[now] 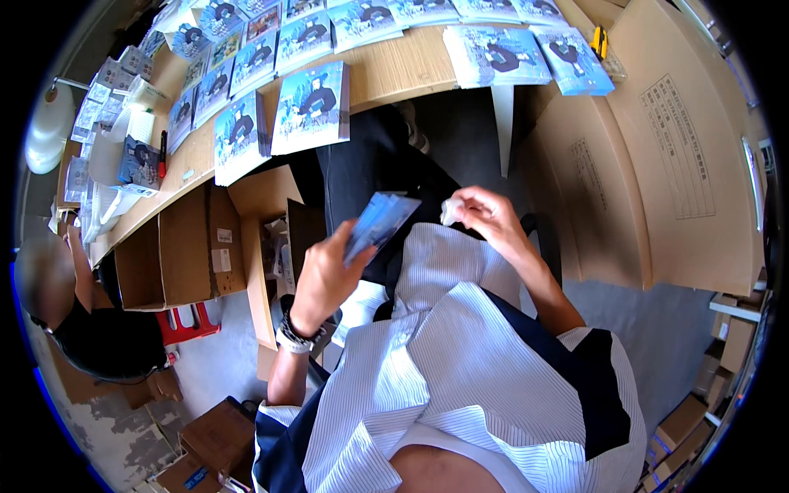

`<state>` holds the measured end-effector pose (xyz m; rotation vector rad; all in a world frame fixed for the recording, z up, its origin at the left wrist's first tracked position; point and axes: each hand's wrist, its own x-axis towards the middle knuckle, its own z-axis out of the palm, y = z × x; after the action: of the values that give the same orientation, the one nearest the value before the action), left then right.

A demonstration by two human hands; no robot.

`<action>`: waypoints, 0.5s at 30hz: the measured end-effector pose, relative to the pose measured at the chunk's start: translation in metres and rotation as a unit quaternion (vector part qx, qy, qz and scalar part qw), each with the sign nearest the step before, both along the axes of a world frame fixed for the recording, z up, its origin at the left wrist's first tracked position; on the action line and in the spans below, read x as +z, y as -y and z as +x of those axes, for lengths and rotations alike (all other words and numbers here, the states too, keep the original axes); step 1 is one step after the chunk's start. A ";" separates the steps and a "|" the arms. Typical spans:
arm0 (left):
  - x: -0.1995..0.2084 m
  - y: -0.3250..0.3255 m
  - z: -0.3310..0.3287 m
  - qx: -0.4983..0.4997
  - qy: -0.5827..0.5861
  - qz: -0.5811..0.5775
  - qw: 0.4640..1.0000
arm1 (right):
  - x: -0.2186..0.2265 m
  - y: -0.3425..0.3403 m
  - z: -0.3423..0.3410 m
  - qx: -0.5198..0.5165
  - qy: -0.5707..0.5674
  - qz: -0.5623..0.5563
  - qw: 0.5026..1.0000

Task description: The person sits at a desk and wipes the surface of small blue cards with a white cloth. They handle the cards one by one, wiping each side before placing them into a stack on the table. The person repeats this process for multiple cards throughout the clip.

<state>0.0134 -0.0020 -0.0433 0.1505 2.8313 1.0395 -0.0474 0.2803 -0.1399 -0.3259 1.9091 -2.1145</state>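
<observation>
My left hand (327,275) is closed round a thin, glossy blue printed packet (380,223), held tilted above my lap. To its right, my right hand (491,218) pinches a small, crumpled whitish piece (450,211) between thumb and fingers; its material is hard to tell. The two hands are apart. Beyond them, on the wooden table (394,70), lie many stacks of blue printed picture sheets. The nearest are one stack (312,107) at the table edge, another stack (238,135) to its left, and a wide stack (497,57) farther right.
Large cardboard sheets (682,148) stand at the right. A yellow cutter (599,41) lies at the table's right end, a red marker (162,164) at its left. Open cartons (185,246) sit under the table. Another person (107,333) sits far left near a red stool (187,323).
</observation>
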 end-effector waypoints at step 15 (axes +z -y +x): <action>-0.007 -0.054 -0.125 0.074 0.007 0.376 0.924 | 0.052 0.024 -0.069 0.068 0.092 -0.158 0.981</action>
<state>-0.1112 0.0517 -0.0503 -0.0095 2.2938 2.0929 -0.1160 0.2565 -0.0874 -0.3031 1.4086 -2.2657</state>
